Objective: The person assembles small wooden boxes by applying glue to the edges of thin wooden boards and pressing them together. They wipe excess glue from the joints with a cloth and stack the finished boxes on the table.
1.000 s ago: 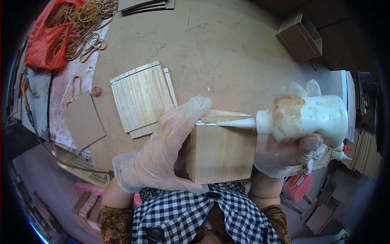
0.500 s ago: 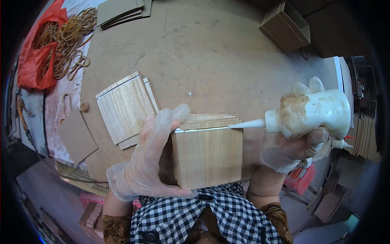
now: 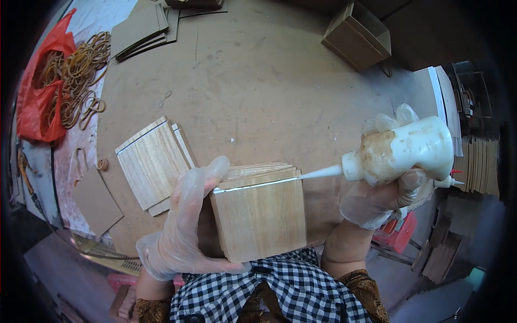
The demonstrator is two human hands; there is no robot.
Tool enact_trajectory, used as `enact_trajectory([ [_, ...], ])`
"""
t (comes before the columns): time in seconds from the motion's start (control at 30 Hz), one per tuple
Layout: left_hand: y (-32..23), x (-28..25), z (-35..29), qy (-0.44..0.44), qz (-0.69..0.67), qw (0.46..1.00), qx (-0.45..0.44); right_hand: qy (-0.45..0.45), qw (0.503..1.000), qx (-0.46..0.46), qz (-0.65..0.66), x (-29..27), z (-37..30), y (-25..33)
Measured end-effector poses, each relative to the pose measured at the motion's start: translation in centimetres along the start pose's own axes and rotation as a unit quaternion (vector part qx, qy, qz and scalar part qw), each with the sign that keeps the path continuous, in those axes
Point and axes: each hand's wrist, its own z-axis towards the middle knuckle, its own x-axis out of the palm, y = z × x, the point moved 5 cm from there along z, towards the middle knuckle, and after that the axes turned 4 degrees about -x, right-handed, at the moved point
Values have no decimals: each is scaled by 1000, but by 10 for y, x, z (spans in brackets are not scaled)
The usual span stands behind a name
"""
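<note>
My left hand (image 3: pixel 186 229), in a clear plastic glove, grips a stack of thin wooden boards (image 3: pixel 261 223) by its left side, with the thumb low and the fingers at the top corner. Along the front board's upper edge runs a white line of glue (image 3: pixel 253 184). My gloved right hand (image 3: pixel 377 204) is wrapped round a white squeeze glue bottle (image 3: pixel 423 148) smeared with brown. The bottle lies nearly level, its long nozzle (image 3: pixel 323 171) pointing left. The nozzle's tip is at the right end of the white line, by the board's top right corner.
Left of the stack lie more wooden boards (image 3: pixel 153 161) with a dark groove. Brown panels (image 3: pixel 140 32) are piled at the far left, near a red bag (image 3: pixel 43 107) of rubber bands (image 3: pixel 81 70). A brown open box (image 3: pixel 358 37) stands far right. One brown panel (image 3: pixel 99 202) lies left.
The nozzle tip has shifted right along the board's upper edge to its corner, and the white line reaches further right. The whole view has shifted slightly; both grips are the same.
</note>
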Motion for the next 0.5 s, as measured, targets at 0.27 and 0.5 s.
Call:
enact_trajectory([
  [0.27, -3, -11, 3, 34, -146, 989, 8, -19, 994, -67, 81, -23, 19, -7],
  [0.5, 8, -18, 12, -64, -260, 962, -50, 32, 906, 139, 399, -28, 27, -35],
])
